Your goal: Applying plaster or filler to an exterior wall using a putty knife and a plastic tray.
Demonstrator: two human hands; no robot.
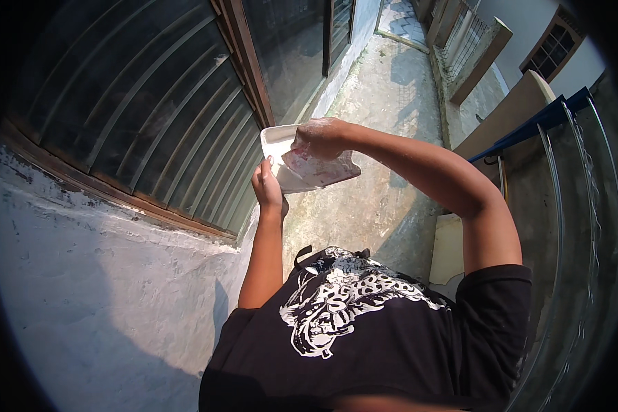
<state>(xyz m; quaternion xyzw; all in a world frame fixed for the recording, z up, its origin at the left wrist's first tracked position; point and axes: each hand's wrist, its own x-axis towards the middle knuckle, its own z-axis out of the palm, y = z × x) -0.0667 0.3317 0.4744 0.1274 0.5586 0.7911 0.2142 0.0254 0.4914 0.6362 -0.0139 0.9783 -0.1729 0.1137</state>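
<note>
Out in front of my chest, my left hand (268, 185) grips the near left side of a shallow whitish tray (273, 137), its thumb over the rim. Bright white material lies inside the tray. My right hand (321, 137), dusted with white powder, reaches in over the far side with its fingers bent closed. What these fingers grasp is hidden. Below the right hand shows a greyish, red-stained flat piece (326, 172) with a notched right edge. Whether it is a part of the tray or a separate thing I cannot tell.
A louvred glass window (165, 117) in a brown wooden frame and a rough whitewashed wall (82, 288) stand close at my left. A concrete path (391, 89) runs ahead. At my right are a metal rack with a blue bar (529, 129) and a leaning board (505, 113).
</note>
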